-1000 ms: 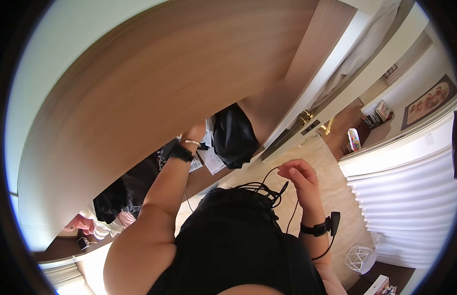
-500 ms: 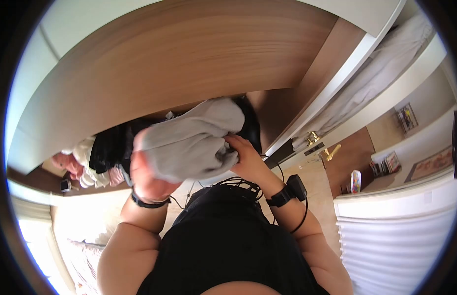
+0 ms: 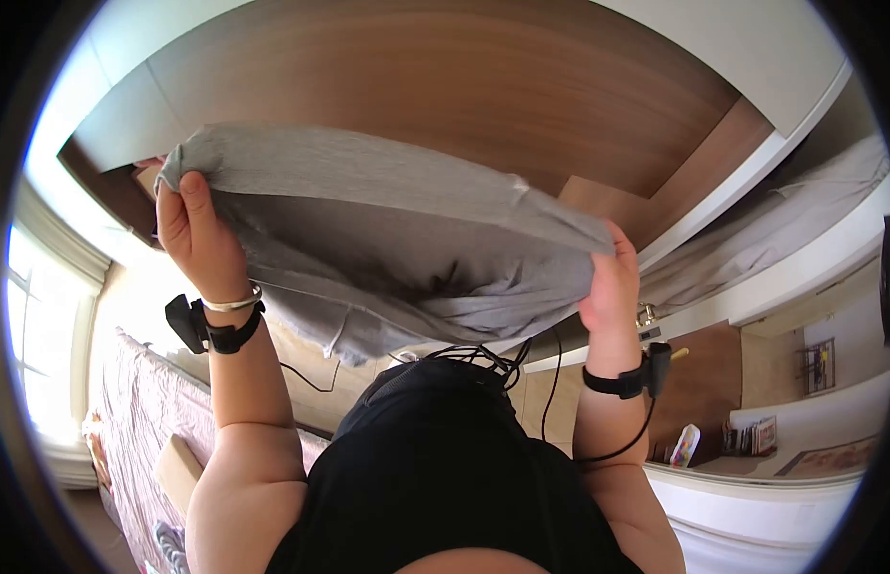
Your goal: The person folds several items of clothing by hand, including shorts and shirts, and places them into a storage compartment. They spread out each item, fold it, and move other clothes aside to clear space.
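Observation:
Between my two hands a grey jersey garment [image 3: 368, 167] is stretched wide, its broad hemmed band on the far side and its darker inside showing. My left hand [image 3: 201, 230] is closed on the band's left end, the thumb on top and the fingers behind the cloth. At the opposite end my right hand [image 3: 612, 282] grips the edge, most of its fingers hidden by the fabric. The lower part of the cloth hangs in folds in front of my body.
Ahead is a wooden cabinet panel [image 3: 445, 77]. A white door with a brass handle [image 3: 646, 314] stands to the right. Black cables [image 3: 502, 359] hang near my waist. A bed with a patterned cover [image 3: 143, 392] and a bright window [image 3: 29, 316] lie left.
The bunched grey garment has been opened out and lifted. My hands have moved far apart, the left to the left and up, the right to the right.

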`<state>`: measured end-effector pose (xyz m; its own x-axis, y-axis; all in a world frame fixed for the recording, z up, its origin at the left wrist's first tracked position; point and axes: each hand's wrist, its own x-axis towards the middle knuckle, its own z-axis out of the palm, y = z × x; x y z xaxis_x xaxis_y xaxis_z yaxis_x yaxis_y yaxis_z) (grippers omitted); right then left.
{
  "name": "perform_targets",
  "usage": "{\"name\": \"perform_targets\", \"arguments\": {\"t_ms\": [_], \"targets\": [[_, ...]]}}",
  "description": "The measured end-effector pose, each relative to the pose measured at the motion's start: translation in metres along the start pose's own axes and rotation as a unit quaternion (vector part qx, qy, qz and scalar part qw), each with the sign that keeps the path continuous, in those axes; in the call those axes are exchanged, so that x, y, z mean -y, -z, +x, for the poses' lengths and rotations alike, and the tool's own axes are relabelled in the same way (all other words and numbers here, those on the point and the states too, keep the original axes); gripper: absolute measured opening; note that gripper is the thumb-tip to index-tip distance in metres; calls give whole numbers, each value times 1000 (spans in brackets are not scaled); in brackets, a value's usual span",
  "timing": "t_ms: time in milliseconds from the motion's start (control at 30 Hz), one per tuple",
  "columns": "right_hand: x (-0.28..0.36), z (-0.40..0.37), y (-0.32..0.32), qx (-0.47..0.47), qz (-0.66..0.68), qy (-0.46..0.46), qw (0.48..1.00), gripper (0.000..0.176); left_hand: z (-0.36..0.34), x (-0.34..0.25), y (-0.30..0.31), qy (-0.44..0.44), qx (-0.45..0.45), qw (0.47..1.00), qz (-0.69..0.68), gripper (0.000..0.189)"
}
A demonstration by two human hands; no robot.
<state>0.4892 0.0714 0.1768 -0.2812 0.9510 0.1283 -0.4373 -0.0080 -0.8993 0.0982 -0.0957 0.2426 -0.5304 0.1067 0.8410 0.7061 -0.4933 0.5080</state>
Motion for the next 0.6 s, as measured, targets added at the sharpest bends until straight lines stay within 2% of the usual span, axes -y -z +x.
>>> {"name": "perform_targets", "arguments": {"t_ms": [33,67,100,133,167,200,233,267,333,400,433,467,533,600], "targets": [[4,0,1,107,-131,44,985,21,0,-1,6,0,3,1000,17,31],[9,-2,1,112,-130,39,984,21,0,-1,11,1,1,1000,24,31],[27,-8,-9,90,-346,80,930,18,1,0,17,20,-4,999,26,29],[35,-13,-13,65,-545,118,828,16,1,2,25,41,-10,999,28,27],[30,-12,-3,39,-516,106,849,22,0,20,49,30,30,988,146,30],[22,-12,2,42,-517,107,848,22,7,27,60,-173,185,931,262,43],[13,-13,7,-36,-307,106,945,28,2,23,61,-150,308,893,293,53],[10,-17,8,-109,-77,96,986,34,-8,17,62,-125,426,838,318,64],[30,-24,-5,-78,-74,85,991,40,-43,15,59,-49,532,713,455,82],[47,-30,-18,72,34,69,994,47,-86,79,85,81,597,636,482,97],[47,-34,-13,113,55,65,990,50,-106,98,98,32,615,604,507,99],[47,-40,-7,114,54,66,990,50,-124,110,111,-18,629,569,529,101],[42,-48,7,72,69,109,989,47,-151,122,131,-85,696,523,485,103],[36,-50,42,83,52,126,987,49,-171,130,150,-46,777,536,326,86]]}}
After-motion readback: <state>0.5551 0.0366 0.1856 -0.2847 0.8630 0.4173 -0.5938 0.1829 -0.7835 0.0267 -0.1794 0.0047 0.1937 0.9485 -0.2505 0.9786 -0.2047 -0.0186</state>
